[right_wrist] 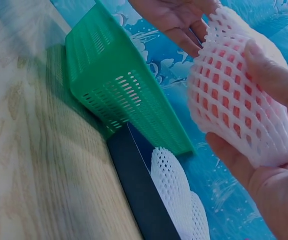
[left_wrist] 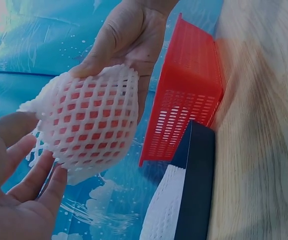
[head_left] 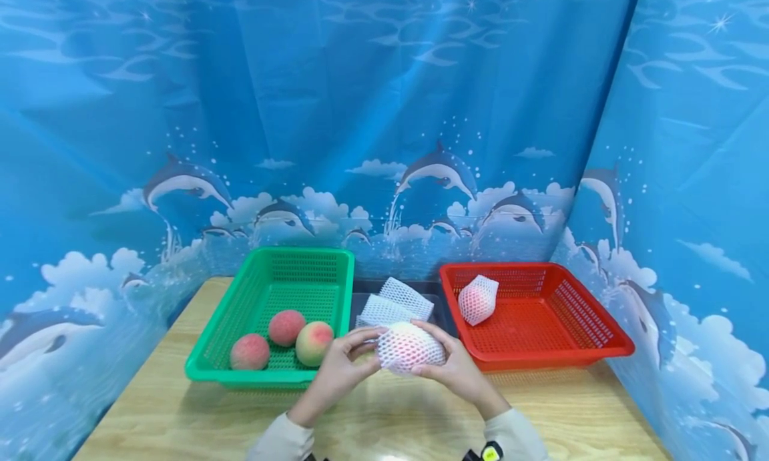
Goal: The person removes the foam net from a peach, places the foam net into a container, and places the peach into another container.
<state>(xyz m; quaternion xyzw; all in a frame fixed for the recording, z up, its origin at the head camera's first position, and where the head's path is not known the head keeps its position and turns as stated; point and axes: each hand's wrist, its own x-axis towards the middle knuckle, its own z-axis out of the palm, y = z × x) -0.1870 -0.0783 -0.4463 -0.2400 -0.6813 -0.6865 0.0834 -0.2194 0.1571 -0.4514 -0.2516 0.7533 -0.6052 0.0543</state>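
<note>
A peach in a white foam net is held between the two hands, above the front of the table. My right hand grips the wrapped peach from its right side, thumb on the near face and fingers around the far side. At the left end, my left hand pinches the loose edge of the foam net with thumb and fingers. Pink skin shows through the mesh in both wrist views. Behind the hands, flat spare foam nets lie in a dark tray.
On the left stands a green basket with three bare peaches in it. A red basket on the right holds another net-wrapped peach. The wooden table ends against a blue dolphin-print curtain.
</note>
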